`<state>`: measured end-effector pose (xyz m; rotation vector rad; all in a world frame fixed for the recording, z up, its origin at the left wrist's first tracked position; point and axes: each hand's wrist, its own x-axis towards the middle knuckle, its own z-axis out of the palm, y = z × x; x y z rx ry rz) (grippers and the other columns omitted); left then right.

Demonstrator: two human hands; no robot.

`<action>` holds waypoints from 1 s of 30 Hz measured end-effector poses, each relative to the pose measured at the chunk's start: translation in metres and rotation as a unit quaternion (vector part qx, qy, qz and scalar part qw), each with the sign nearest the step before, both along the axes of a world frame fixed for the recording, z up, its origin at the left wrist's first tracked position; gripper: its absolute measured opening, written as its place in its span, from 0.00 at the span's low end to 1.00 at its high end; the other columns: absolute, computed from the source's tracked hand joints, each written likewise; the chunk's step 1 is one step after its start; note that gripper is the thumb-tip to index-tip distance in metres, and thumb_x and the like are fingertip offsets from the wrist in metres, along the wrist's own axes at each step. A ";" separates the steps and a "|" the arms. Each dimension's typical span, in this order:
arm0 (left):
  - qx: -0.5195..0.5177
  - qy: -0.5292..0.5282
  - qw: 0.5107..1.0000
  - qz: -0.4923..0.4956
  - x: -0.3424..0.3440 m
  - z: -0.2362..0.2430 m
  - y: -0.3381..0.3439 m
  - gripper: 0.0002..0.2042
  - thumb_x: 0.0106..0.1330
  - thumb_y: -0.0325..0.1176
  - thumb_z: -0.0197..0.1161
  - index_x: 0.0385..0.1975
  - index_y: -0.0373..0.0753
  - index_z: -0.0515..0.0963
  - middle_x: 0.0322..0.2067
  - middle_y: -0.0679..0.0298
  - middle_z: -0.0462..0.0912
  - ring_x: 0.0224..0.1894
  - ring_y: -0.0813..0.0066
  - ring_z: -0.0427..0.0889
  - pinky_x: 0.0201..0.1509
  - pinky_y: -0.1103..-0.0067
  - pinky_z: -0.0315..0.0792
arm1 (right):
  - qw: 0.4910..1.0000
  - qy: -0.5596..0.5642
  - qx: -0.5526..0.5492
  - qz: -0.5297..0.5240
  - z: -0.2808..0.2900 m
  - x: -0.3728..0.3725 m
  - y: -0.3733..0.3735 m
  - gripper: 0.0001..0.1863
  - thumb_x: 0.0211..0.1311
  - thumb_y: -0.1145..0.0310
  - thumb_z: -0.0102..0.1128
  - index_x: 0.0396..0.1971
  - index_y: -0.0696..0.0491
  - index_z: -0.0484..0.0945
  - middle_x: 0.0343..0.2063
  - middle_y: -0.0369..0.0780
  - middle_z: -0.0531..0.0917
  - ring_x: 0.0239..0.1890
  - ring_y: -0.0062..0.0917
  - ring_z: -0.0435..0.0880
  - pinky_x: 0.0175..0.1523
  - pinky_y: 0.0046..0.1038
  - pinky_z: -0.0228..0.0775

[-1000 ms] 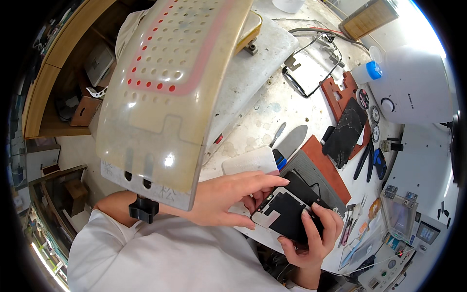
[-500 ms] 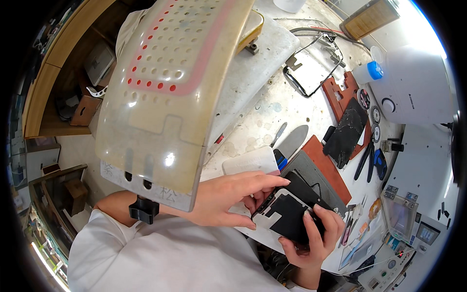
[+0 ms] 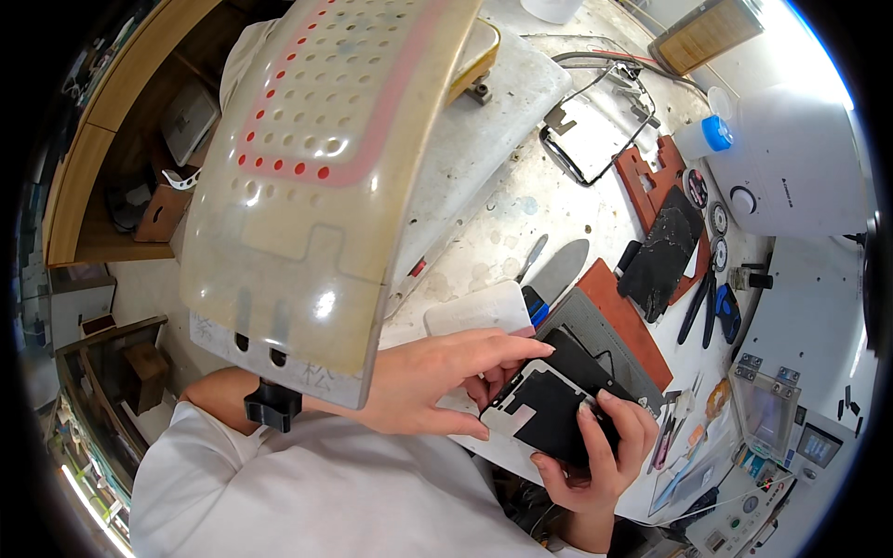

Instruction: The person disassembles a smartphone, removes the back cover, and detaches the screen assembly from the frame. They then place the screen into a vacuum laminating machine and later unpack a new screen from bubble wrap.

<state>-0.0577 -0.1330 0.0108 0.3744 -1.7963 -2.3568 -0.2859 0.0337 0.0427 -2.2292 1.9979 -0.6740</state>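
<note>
A phone screen panel (image 3: 549, 416) lies tilted between my hands, its black back with a pale metal frame strip facing up. My right hand (image 3: 600, 456) grips its right end, fingertips on the upper face and the thumb at the near edge. At its left end is my left hand (image 3: 428, 381), index finger stretched along the far side, middle fingers curled against the edge, thumb by the near corner. Right behind the panel rests a second flat black piece (image 3: 593, 365) with a thin dark cable, on a grey pad (image 3: 609, 337).
A large translucent perforated plate (image 3: 279, 232) with a black knob (image 3: 273, 405) overhangs my left forearm. Beyond are a white cloth-like pad (image 3: 477, 309), a red-brown mat (image 3: 625, 321), a cracked black screen (image 3: 660, 251), pliers (image 3: 704, 307) and a white machine (image 3: 791, 167).
The hands and the panel stay almost in place; the panel tilts slightly, and a pinkish reflection now shows on it. The view has shifted very little.
</note>
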 end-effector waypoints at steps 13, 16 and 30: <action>-0.001 -0.001 1.000 0.000 0.000 0.001 -0.001 0.40 0.61 0.19 0.67 0.73 0.41 0.55 0.51 0.58 0.68 0.51 0.69 0.75 0.57 0.76 0.77 | 1.000 0.003 0.001 0.001 0.001 0.000 -0.001 0.30 0.42 0.50 0.77 0.45 0.51 0.84 0.49 0.44 0.80 0.48 0.37 0.74 0.51 0.37 0.64; -0.002 0.001 1.000 0.002 0.000 -0.001 0.000 0.40 0.61 0.19 0.67 0.73 0.41 0.55 0.50 0.58 0.68 0.51 0.69 0.74 0.56 0.76 0.77 | 1.000 0.004 0.004 -0.002 0.001 0.000 -0.001 0.30 0.42 0.50 0.77 0.45 0.51 0.84 0.49 0.44 0.80 0.48 0.37 0.74 0.50 0.37 0.64; 0.000 0.006 1.000 0.005 0.000 -0.004 0.002 0.40 0.61 0.19 0.67 0.73 0.41 0.55 0.50 0.58 0.68 0.50 0.70 0.74 0.56 0.76 0.77 | 1.000 -0.002 0.002 0.000 0.000 0.000 -0.001 0.30 0.41 0.52 0.77 0.46 0.52 0.83 0.50 0.45 0.79 0.48 0.38 0.74 0.51 0.37 0.65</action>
